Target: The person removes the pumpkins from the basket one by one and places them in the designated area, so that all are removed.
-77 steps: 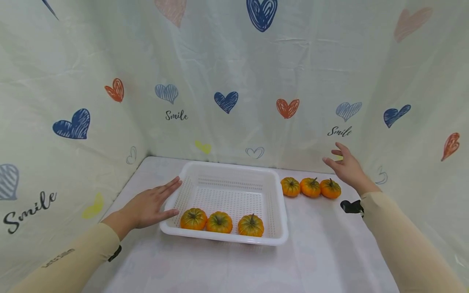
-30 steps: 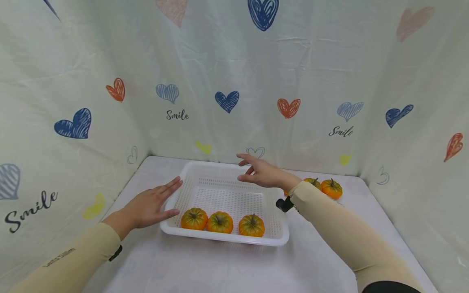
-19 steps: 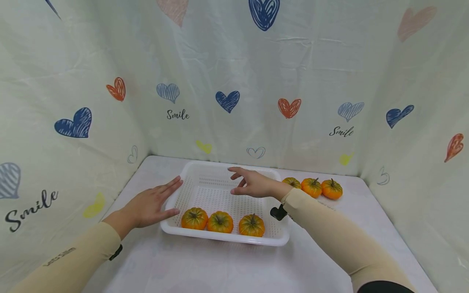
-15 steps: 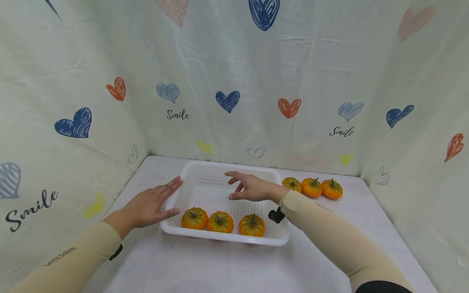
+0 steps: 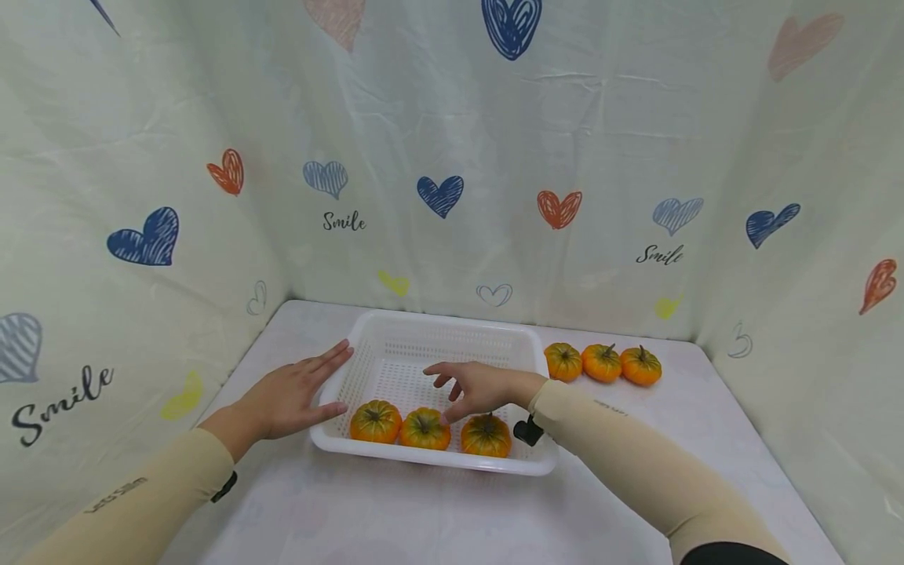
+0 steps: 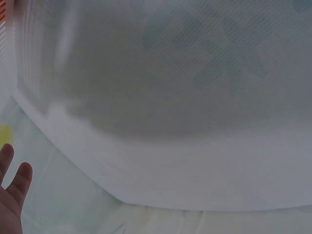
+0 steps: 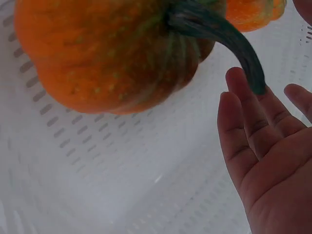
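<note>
A white perforated plastic basket (image 5: 526,467) holds three small orange-and-green pumpkins along its near side: left (image 5: 374,422), middle (image 5: 424,431) and right (image 5: 486,439). My left hand (image 5: 286,400) rests with straight, spread fingers at the basket's left rim. Over the basket hangs my right hand (image 5: 483,387), its fingers loosely bent and its thumb right at the middle pumpkin in the head view. The right wrist view has this hand (image 7: 278,165) with nothing in its fingers, beside the dark green stem of a close pumpkin (image 7: 112,58).
Three more pumpkins stand in a row on the white table right of the basket: one near its rim (image 5: 563,362), one in the middle (image 5: 601,364) and one at the right end (image 5: 640,367). A pale curtain (image 5: 494,251) printed with hearts encloses the table.
My right hand has come from above the table's right side to over the basket, then lower and nearer to the front pumpkins. The left hand and all pumpkins stay put.
</note>
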The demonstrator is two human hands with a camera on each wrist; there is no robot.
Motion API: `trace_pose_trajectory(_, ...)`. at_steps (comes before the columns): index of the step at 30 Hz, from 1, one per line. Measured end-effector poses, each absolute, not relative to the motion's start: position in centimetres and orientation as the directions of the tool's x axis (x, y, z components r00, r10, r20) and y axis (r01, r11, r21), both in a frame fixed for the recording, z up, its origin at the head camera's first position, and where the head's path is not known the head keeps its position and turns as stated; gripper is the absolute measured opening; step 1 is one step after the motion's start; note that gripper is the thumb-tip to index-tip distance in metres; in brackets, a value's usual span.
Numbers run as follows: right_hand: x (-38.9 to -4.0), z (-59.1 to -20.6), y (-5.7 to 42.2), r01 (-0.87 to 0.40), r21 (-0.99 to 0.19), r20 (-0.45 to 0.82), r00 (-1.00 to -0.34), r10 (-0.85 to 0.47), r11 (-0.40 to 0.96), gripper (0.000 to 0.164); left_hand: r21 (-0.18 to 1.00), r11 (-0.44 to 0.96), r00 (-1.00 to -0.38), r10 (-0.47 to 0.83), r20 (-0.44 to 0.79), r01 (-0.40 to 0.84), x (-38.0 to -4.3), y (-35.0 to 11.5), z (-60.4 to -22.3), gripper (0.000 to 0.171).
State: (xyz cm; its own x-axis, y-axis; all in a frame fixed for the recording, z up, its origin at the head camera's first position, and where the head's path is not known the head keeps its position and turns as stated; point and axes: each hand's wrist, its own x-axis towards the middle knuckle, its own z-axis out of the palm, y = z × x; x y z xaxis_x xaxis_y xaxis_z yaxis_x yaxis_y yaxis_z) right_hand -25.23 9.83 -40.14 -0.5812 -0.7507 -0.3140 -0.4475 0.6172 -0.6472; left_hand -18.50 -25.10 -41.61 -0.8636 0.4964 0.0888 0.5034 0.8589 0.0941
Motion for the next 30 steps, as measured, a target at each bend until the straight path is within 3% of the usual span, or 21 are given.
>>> trace_pose_trajectory(12,-24.5,-41.0,9.4,-0.443,-0.61,-0.367,-0.576,-0.73,0.657,0.079,0.113,0.858,-0.865,0.494,0.088,0.501,-18.5,-25.0,-41.6,0.085)
trace_pose_trajectory(25,-25.0,-41.5,9.5,-0.495,-0.558,-0.29,-0.635,-0.716,0.666,0.066,0.113,0.856,-0.863,0.497,0.085,0.504,-18.3,-24.9,-41.2,0.084)
trace_pose_trajectory(30,-25.3,-41.7,9.5,-0.49,-0.581,-0.282,-0.628,-0.725,0.65,0.069,0.118,0.858,-0.866,0.494,0.082,0.5,-18.3,-24.9,-41.1,0.084)
